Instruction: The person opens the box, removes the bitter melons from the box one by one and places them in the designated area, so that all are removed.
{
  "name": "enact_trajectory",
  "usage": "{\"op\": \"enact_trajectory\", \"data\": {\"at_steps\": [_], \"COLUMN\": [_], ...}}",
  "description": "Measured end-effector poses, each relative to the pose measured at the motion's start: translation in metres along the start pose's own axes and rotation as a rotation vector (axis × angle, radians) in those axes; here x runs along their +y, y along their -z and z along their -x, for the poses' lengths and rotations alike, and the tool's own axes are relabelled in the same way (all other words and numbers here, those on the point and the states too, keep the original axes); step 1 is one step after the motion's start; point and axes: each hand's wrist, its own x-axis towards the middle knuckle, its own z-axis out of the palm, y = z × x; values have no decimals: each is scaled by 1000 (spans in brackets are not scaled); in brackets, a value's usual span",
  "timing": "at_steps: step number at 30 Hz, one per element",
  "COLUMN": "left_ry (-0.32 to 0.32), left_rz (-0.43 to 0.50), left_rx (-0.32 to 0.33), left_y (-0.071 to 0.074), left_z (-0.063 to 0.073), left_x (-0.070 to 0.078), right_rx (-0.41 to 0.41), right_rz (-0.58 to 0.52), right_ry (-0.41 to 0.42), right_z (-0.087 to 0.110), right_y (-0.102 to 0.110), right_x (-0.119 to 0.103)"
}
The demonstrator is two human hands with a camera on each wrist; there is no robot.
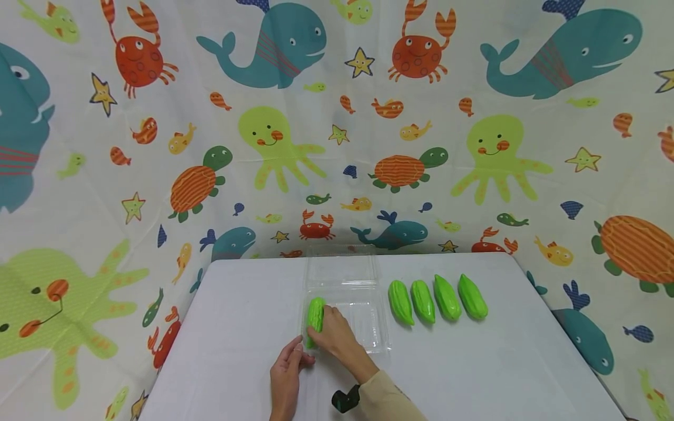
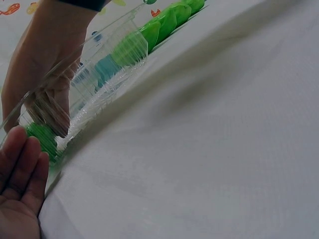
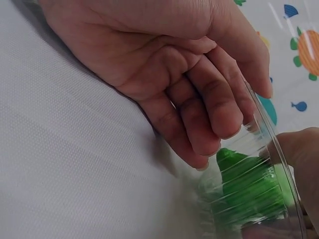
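A clear plastic clamshell box point(image 1: 365, 318) lies on the table with its lid point(image 1: 342, 269) folded back. A ridged green bitter melon point(image 1: 316, 313) lies lengthwise in its left side. My right hand point(image 1: 337, 336) reaches into the box and grips this melon between thumb and fingers. Through the clear wall, the left wrist view shows the right hand's fingers point(image 2: 55, 107) beside the melon point(image 2: 42, 139). Outside the box's near left corner is my left hand point(image 1: 288, 371), its fingers loosely bent and holding nothing. Whether its fingertips touch the wall, I cannot tell.
Several more green bitter melons point(image 1: 447, 298) lie in a row to the right of the box. A white cloth covers the table point(image 1: 237, 333). Behind it hangs a curtain point(image 1: 326, 134) printed with sea animals. A black device point(image 1: 346, 400) sits by the right wrist.
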Motion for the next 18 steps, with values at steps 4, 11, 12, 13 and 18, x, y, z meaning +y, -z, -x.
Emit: {"op": "enact_trajectory", "data": {"at_steps": [4, 11, 12, 13, 18], "left_ry": [-16, -28, -27, -28, -25], "left_rz": [10, 10, 5, 1, -10], "left_rx": [-2, 4, 5, 6, 3], "left_y": [0, 0, 0, 0, 0], "left_z": [0, 1, 1, 1, -1], "left_x": [-1, -2, -1, -2, -1], "right_rx": [28, 16, 13, 13, 14], "right_rz": [0, 3, 7, 12, 17], "right_ry": [14, -2, -5, -6, 13], "right_z": [1, 3, 3, 3, 1], "right_y": [1, 4, 4, 5, 7], "right_x": [0, 0, 1, 1, 2]}}
